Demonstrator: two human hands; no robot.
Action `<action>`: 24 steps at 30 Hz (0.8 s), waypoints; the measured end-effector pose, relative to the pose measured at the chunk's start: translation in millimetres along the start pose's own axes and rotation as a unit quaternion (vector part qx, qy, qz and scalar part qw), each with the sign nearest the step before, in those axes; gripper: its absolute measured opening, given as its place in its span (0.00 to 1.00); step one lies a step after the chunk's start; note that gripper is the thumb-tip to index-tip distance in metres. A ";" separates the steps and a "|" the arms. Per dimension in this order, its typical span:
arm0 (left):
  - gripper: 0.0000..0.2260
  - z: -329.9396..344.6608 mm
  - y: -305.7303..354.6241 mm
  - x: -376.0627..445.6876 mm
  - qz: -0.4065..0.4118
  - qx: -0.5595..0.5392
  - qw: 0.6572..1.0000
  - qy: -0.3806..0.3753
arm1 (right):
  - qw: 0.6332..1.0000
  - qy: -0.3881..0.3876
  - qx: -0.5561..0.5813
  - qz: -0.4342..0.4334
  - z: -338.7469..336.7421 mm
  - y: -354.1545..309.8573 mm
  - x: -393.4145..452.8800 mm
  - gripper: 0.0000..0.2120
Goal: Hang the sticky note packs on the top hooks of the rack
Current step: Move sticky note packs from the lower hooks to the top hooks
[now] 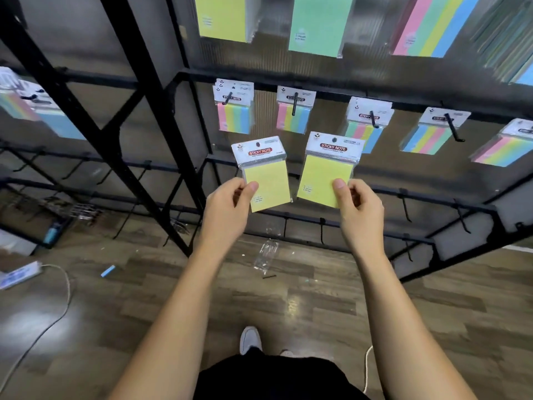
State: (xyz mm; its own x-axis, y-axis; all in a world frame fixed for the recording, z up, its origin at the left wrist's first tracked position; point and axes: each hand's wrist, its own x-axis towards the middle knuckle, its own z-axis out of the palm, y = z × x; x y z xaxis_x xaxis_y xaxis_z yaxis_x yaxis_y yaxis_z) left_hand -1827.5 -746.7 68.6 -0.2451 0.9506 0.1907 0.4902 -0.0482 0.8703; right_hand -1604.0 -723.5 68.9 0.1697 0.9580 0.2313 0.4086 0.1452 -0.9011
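I hold two yellow sticky note packs upright in front of the black rack [288,77]. My left hand [230,206] pinches the lower left corner of the left yellow pack [266,180]. My right hand [360,209] pinches the lower right corner of the right yellow pack [324,174]. Both packs have white "STICKY NOTE" header cards with a hang hole. They hang in the air just below a row of hooks that carry striped multicolour packs [235,111]. Larger packs [318,24] hang on the top row above.
Bare black hooks [405,209] line the lower bars of the rack. A second rack frame [86,111] stands to the left. On the wooden floor lie a clear plastic wrapper [266,255], a power strip [20,274] with its cable, and a blue scrap [107,270].
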 end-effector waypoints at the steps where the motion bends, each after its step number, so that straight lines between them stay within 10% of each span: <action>1: 0.18 -0.8 -1.3 -5.9 -0.007 0.003 1.000 0.002 | 1.000 -0.010 0.003 0.002 0.5 0.7 -3.1 0.21; 24: 0.16 -56.3 4.5 22.9 0.026 -0.014 1.000 0.011 | 0.999 -0.002 0.039 -0.031 47.0 -48.5 7.1 0.21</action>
State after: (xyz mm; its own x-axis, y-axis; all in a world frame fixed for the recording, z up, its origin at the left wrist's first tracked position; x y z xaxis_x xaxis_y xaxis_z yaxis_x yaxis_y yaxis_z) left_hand -1878.1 -742.4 102.5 -0.2390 0.9395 0.2455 0.4784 -0.1061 0.8717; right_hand -1664.8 -712.1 97.0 0.1413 0.9476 0.2866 0.3479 0.2235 -0.9105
